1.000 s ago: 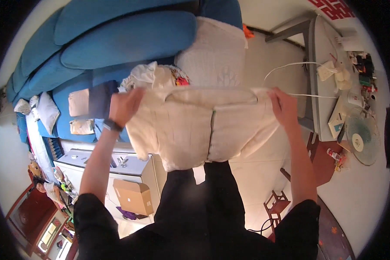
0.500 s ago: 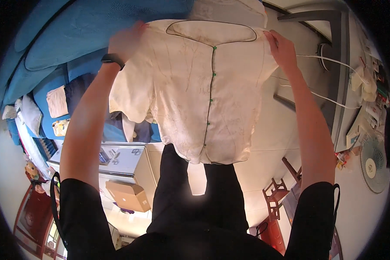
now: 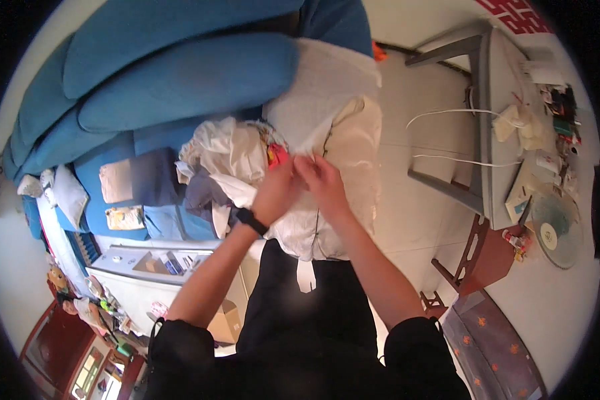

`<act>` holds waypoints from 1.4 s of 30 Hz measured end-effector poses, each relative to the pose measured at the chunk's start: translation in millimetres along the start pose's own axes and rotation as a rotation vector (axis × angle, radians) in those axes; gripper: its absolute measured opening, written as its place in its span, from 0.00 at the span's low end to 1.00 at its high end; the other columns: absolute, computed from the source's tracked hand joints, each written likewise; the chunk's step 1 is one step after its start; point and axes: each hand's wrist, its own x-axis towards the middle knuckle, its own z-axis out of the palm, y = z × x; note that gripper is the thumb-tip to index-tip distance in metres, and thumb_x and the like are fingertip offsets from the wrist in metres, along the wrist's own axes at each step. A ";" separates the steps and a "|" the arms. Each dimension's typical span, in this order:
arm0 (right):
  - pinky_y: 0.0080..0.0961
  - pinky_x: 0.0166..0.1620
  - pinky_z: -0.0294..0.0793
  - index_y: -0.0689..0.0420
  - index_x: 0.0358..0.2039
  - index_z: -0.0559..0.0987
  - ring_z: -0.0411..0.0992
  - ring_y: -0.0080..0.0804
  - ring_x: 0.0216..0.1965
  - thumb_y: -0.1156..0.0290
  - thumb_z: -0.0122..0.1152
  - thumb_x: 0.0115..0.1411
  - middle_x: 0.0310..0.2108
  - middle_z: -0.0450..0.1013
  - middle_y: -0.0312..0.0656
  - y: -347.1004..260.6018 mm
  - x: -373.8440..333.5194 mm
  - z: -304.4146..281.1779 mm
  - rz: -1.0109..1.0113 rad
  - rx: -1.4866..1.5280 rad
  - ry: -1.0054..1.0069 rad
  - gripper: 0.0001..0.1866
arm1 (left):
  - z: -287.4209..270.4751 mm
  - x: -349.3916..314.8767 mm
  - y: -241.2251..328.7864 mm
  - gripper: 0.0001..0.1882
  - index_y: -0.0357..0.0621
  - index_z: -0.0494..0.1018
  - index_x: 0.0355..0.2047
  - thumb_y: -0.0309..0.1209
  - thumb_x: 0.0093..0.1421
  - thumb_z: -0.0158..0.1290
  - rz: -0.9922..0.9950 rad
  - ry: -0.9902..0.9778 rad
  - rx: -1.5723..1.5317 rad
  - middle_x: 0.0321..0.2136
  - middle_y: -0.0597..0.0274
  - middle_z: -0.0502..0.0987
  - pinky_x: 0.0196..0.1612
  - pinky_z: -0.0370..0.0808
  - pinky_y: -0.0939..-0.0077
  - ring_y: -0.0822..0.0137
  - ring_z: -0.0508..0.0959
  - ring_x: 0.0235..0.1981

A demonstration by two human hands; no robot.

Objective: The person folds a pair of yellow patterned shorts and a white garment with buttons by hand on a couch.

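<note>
A cream short-sleeved blouse (image 3: 290, 233) with dark piping down its front is spread over the pale cover at the sofa's end. My left hand (image 3: 277, 190), with a dark band on its wrist, is closed near the middle of the blouse. Right beside it, my right hand (image 3: 323, 183) pinches at the front edge of the blouse. The fingertips of both hands meet there, and whatever small part lies between them is hidden. Just left of my hands is a heap of crumpled white clothes (image 3: 230, 150) with a red piece (image 3: 277, 155) in it.
Folded clothes, one pale pink (image 3: 116, 182) and one dark navy (image 3: 155, 179), lie on the blue sofa (image 3: 187, 77). A glass-topped low table (image 3: 147, 262) stands nearer on the left. At right are a grey-legged table (image 3: 497, 167), white cords and a fan (image 3: 550, 233).
The blouse was stretched up between my widely parted hands; now it lies lower on the sofa's end. Both hands have come together at its front. The view has shifted, showing more clothes at left.
</note>
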 end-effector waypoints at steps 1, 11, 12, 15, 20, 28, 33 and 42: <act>0.21 0.34 0.72 0.63 0.43 0.74 0.73 0.20 0.34 0.55 0.58 0.68 0.32 0.76 0.36 0.6 -13.1 0.6 -0.088 -0.162 0.067 0.21 | -0.7 -11.4 10.4 0.12 0.37 0.73 0.50 0.28 0.69 0.50 0.004 -0.156 -0.067 0.31 0.52 0.82 0.31 0.79 0.68 0.61 0.84 0.29; 0.19 0.41 0.66 0.61 0.47 0.75 0.64 0.16 0.37 0.69 0.48 0.72 0.36 0.72 0.31 -47.9 -145.2 -38.5 -0.247 -0.162 0.328 0.11 | -29.4 38.7 30.7 0.20 0.52 0.72 0.56 0.28 0.63 0.52 0.278 -0.244 0.444 0.50 0.50 0.77 0.44 0.79 0.59 0.49 0.79 0.44; 0.19 0.38 0.66 0.62 0.49 0.75 0.64 0.16 0.35 0.68 0.50 0.71 0.33 0.72 0.31 -54.8 -165.4 -43.9 -0.229 -0.190 0.304 0.13 | -13.9 48.4 46.8 0.22 0.53 0.70 0.58 0.27 0.63 0.52 0.283 -0.288 0.448 0.54 0.51 0.74 0.47 0.78 0.58 0.48 0.77 0.49; 0.20 0.35 0.65 0.62 0.46 0.76 0.64 0.16 0.31 0.68 0.52 0.69 0.27 0.69 0.32 -85.5 -231.6 -43.8 -0.163 -0.314 0.262 0.12 | 56.0 72.3 56.4 0.26 0.56 0.69 0.60 0.24 0.61 0.51 0.459 -0.259 0.402 0.60 0.54 0.71 0.53 0.76 0.56 0.47 0.75 0.54; 0.28 0.30 0.67 0.60 0.34 0.73 0.65 0.27 0.24 0.70 0.53 0.66 0.20 0.65 0.42 -115.4 -296.8 -50.0 -0.356 -0.408 0.340 0.07 | 79.0 106.1 76.0 0.16 0.46 0.80 0.43 0.24 0.53 0.59 0.541 -0.468 0.498 0.50 0.54 0.78 0.54 0.74 0.58 0.49 0.77 0.49; 0.19 0.23 0.59 0.58 0.43 0.80 0.60 0.17 0.19 0.76 0.57 0.65 0.20 0.67 0.33 -207.7 -334.2 -129.5 -0.693 -0.757 0.615 0.08 | -97.6 77.9 174.6 0.07 0.39 0.78 0.39 0.28 0.63 0.58 0.640 0.007 0.237 0.37 0.53 0.82 0.42 0.76 0.70 0.57 0.81 0.38; 0.20 0.28 0.69 0.58 0.44 0.80 0.71 0.28 0.26 0.84 0.56 0.60 0.29 0.74 0.41 -265.0 -327.3 -152.4 -0.935 -0.897 0.608 0.13 | -200.9 5.6 281.9 0.09 0.37 0.77 0.33 0.31 0.68 0.55 0.965 0.195 0.249 0.27 0.60 0.78 0.35 0.73 0.76 0.70 0.77 0.30; 0.25 0.38 0.73 0.57 0.44 0.80 0.74 0.35 0.32 0.84 0.55 0.61 0.35 0.75 0.44 -312.9 -295.0 -140.6 -1.306 -0.916 0.684 0.14 | -263.1 -123.6 355.7 0.10 0.40 0.73 0.25 0.30 0.59 0.61 0.992 0.384 0.488 0.22 0.56 0.74 0.27 0.73 0.70 0.59 0.76 0.23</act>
